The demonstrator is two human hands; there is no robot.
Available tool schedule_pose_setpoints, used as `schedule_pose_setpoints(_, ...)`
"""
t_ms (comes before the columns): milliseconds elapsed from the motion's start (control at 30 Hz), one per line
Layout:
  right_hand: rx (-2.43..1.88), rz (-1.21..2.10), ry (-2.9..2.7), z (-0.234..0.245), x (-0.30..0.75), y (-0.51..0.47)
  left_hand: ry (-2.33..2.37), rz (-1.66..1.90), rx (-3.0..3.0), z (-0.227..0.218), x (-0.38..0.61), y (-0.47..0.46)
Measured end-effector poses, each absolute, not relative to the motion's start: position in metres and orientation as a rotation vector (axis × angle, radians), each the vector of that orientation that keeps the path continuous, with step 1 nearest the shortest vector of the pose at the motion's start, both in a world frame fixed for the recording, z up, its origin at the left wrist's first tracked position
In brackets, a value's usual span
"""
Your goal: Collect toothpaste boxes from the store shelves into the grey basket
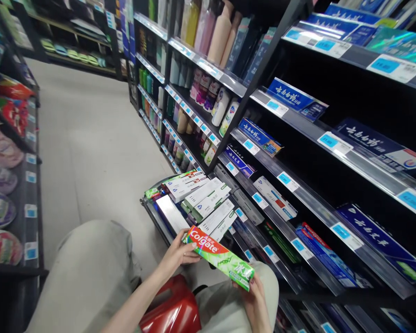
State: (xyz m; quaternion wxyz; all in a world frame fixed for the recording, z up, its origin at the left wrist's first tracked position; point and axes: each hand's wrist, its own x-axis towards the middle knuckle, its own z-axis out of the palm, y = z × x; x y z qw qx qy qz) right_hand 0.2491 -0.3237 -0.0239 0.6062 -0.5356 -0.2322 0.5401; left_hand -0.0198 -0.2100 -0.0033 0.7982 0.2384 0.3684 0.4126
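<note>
Between my two hands is a green and red Colgate toothpaste box (222, 260), tilted down to the right with its printed front facing up. My left hand (182, 252) pinches its left end, thumb on the front. At the right end, my right hand (254, 289) grips the corner, its fingers partly hidden behind the box. Just beyond the box, a dark basket (156, 217) holds several toothpaste boxes, among them white and green ones (208, 199). A glossy red plastic object (175, 307) stands below my forearms, between my knees.
On the right, shelves (298, 185) with price tags carry blue toothpaste boxes (294, 98) and a blue and red Colgate box (327, 252). Bottles (220, 34) fill the shelving farther back. Another rack (31, 199) borders the left side. Pale floor (93, 143) runs between.
</note>
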Motion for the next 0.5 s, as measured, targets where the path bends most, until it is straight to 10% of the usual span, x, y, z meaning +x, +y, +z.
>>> schedule_pose_setpoints(500,-1.176,1.262,-0.442,-0.0278,0.2433,-0.3184,0.806,0.896,0.559,0.0016,-0.0206,-0.2122)
